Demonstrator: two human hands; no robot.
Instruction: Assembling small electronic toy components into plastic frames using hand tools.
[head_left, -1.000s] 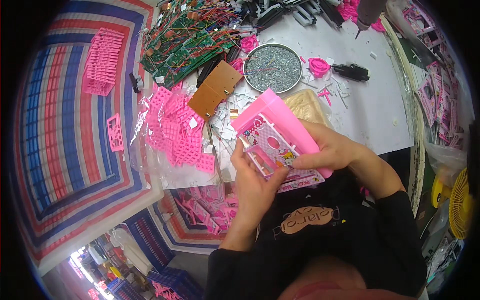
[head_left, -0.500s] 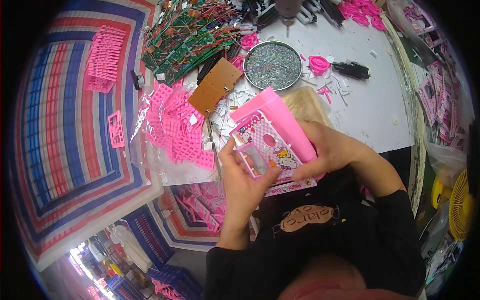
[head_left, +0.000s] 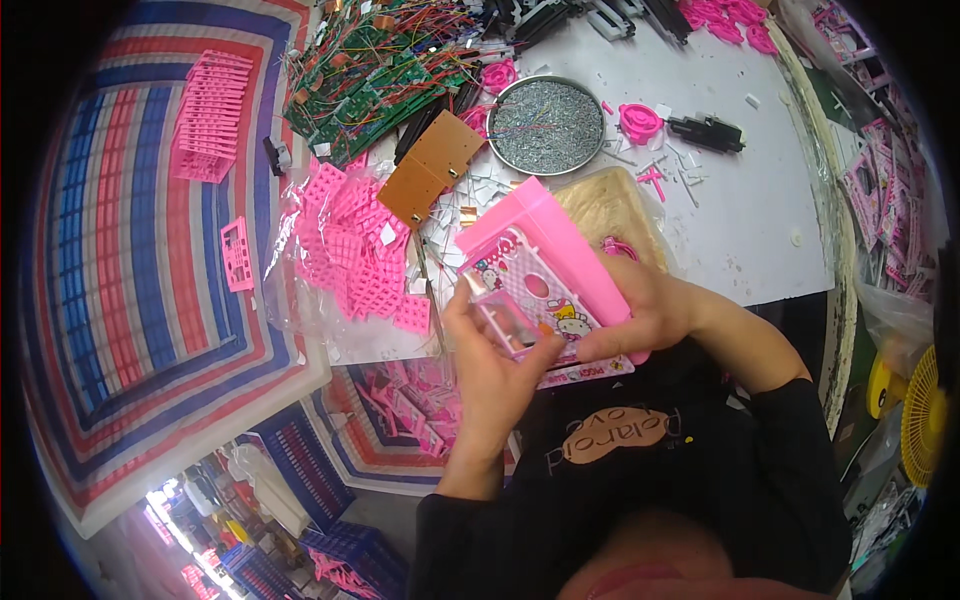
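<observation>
Both hands hold a pink plastic money box (head_left: 590,255), tilted in front of my chest. Its printed front panel (head_left: 535,285) faces up and has an oval opening and a clear window (head_left: 505,318). My left hand (head_left: 495,370) grips the lower left side, thumb over the window's edge. Around the right side curls my right hand (head_left: 645,310), its thumb pressing the panel's lower part and its other fingers mostly hidden behind the box. Beyond the box lies a beige pad (head_left: 625,215), with a small pink part (head_left: 620,246) showing on it near my right hand.
A round tray of screws (head_left: 548,125) stands behind the box. Around it are wired green circuit boards (head_left: 385,95), brown boards (head_left: 432,170), pink grilles (head_left: 345,245), a pink ring (head_left: 640,124) and a black part (head_left: 706,133). Left is a striped sheet (head_left: 150,240); a yellow fan (head_left: 920,415) stands right.
The money box has shifted slightly left and turned a little in my hands. A screwdriver tip that hung at the top edge is out of view. The small pink part on the pad now shows.
</observation>
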